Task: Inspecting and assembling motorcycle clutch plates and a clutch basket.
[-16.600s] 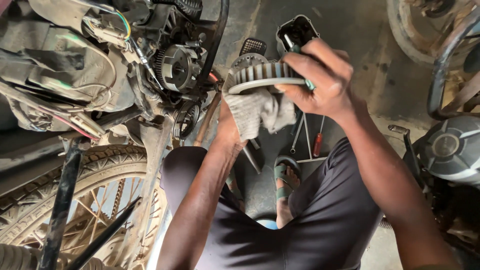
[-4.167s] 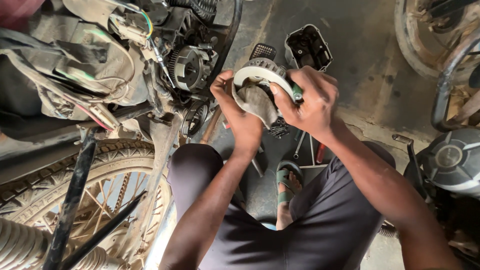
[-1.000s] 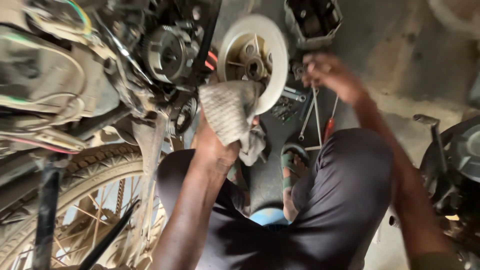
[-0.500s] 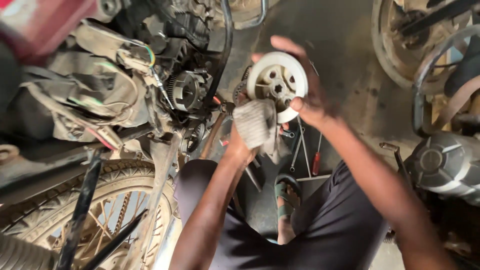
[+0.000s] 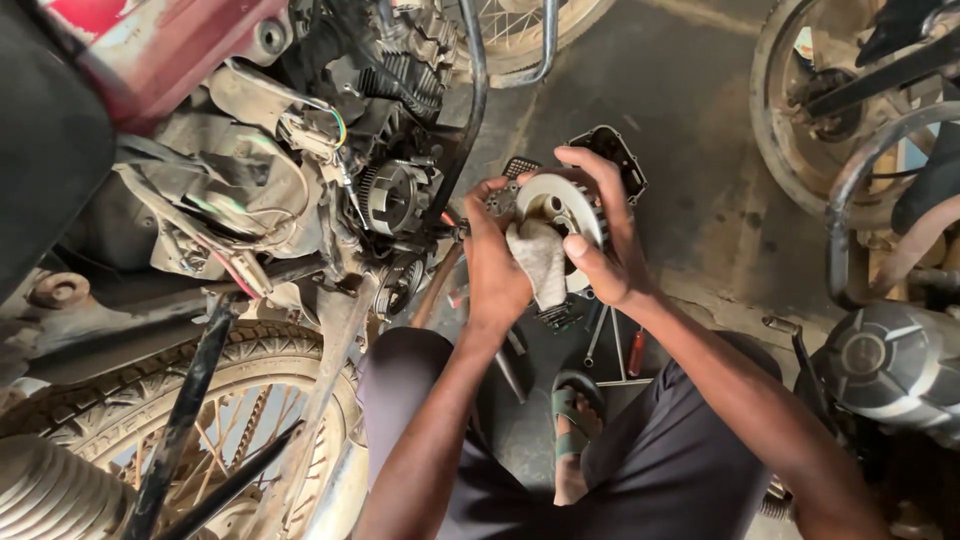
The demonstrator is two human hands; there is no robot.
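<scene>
Black tray (image 5: 622,158) on the floor at upper centre, contents too dark to tell; one round toothed metal wheel (image 5: 566,205) at frame centre, right hand (image 5: 606,250) in a closed grip round its rim; left hand (image 5: 496,270) pressing one grey rag (image 5: 540,262) against it; stripped motorcycle engine (image 5: 395,195) upper left; stained concrete floor (image 5: 690,210), workshop.
</scene>
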